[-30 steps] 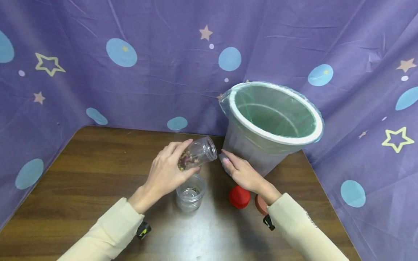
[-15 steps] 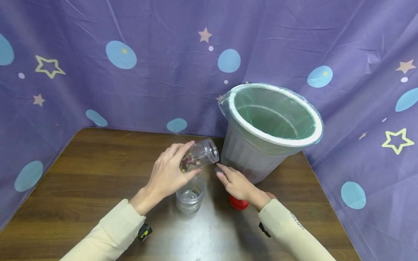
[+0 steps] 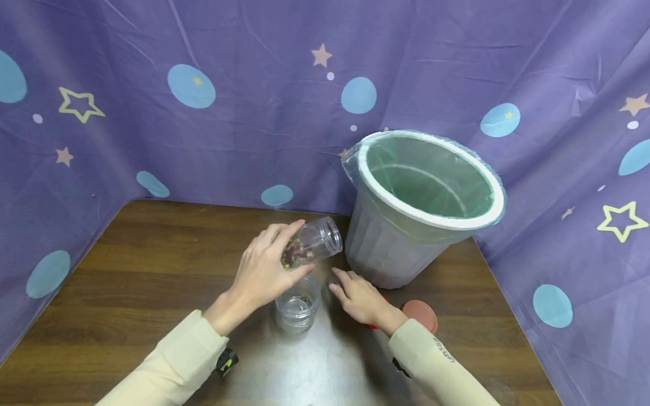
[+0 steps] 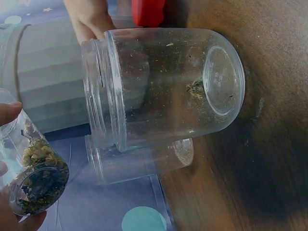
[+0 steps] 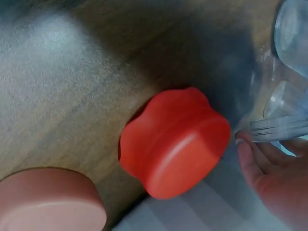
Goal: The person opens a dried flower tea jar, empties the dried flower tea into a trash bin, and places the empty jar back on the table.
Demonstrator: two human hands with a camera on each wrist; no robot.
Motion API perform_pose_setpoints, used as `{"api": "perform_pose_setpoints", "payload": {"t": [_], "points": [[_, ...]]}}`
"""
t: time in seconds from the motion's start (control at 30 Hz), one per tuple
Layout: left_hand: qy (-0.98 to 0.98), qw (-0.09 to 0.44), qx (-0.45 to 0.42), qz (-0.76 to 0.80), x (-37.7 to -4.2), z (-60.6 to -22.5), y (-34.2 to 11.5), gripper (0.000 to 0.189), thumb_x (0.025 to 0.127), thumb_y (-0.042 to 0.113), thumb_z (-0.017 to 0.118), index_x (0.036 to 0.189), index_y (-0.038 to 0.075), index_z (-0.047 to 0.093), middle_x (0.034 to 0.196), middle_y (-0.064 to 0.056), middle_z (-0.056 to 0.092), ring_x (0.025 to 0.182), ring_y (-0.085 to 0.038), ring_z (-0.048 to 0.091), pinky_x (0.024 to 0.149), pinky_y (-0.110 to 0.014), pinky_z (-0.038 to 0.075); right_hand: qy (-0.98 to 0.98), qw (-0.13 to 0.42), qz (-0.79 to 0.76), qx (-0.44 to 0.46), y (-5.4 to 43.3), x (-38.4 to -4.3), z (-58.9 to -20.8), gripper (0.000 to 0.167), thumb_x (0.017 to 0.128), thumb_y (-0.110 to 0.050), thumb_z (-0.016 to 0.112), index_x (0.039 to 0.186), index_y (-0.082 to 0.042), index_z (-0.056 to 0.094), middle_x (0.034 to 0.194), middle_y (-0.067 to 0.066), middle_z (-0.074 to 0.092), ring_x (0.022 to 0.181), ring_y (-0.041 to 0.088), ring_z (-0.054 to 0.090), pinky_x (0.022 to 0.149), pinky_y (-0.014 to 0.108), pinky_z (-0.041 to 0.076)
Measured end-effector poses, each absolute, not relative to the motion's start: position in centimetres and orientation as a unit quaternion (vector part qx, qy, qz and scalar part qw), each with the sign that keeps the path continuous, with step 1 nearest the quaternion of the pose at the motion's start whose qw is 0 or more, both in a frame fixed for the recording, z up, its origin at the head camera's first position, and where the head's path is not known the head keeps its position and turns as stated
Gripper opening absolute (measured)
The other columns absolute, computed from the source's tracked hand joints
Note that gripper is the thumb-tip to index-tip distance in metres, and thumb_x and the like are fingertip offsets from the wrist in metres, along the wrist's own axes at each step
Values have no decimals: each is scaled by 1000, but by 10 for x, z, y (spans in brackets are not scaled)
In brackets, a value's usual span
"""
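My left hand [image 3: 264, 268] grips a clear plastic jar [image 3: 321, 239] sideways, its uncovered mouth toward the right and slightly up. Dried flower tea [image 4: 39, 163], yellow buds with dark bits, lies in its bottom end. Below that hand a wider clear jar [image 3: 296, 316] stands uncovered on the table, a small clump of dried bits [image 4: 196, 88] inside. Behind it is another clear jar [image 4: 139, 161], hidden in the head view. My right hand [image 3: 363, 301] pinches a clear ridged lid [image 5: 279, 129] low over the table, right of the wide jar.
A red scalloped lid [image 5: 180, 144] lies under my right wrist, with a pinkish lid [image 3: 420, 316] beside it. Behind them stands a large bin [image 3: 386, 251] lined with a thin clear bag. A purple patterned curtain [image 3: 244, 113] backs the wooden table [image 3: 127, 270].
My right hand has come down and toward me with the clear lid, away from the bin's side, now covering most of the red lid. The left hand and its jar stay nearly still.
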State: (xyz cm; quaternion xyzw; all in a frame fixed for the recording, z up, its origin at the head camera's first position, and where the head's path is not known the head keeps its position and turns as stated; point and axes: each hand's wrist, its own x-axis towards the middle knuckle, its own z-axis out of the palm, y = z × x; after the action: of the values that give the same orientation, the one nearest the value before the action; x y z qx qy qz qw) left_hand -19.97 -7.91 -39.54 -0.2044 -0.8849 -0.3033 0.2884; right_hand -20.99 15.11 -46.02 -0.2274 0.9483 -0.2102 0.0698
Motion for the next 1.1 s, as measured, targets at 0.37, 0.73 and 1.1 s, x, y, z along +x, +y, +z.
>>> {"api": "perform_pose_setpoints", "payload": {"t": [0.37, 0.73, 1.1], "points": [[-883, 294, -206, -304, -201, -395, -77, 80, 65, 38, 89, 136, 17, 57, 112, -8, 65, 93, -28, 64, 77, -44, 54, 955, 19, -179, -237, 146, -210, -475, 52, 102, -34, 51, 142, -2, 45, 130, 22, 59, 120, 40, 58, 99, 54, 47], [-885, 287, -200, -306, -200, -396, -78, 81, 66, 40, 89, 137, 18, 56, 113, -9, 65, 93, -28, 65, 78, -44, 55, 955, -35, -120, -271, 145, -207, -486, 50, 98, -32, 58, 135, 0, 50, 120, 21, 63, 105, 39, 63, 88, 50, 53], [-883, 297, -201, -302, -198, -396, -79, 82, 66, 40, 89, 137, 19, 56, 112, -7, 65, 93, -26, 64, 78, -43, 55, 952, -115, -66, -277, 144, -204, -497, 52, 92, -36, 66, 131, -2, 54, 112, 15, 65, 92, 33, 64, 79, 45, 54]]}}
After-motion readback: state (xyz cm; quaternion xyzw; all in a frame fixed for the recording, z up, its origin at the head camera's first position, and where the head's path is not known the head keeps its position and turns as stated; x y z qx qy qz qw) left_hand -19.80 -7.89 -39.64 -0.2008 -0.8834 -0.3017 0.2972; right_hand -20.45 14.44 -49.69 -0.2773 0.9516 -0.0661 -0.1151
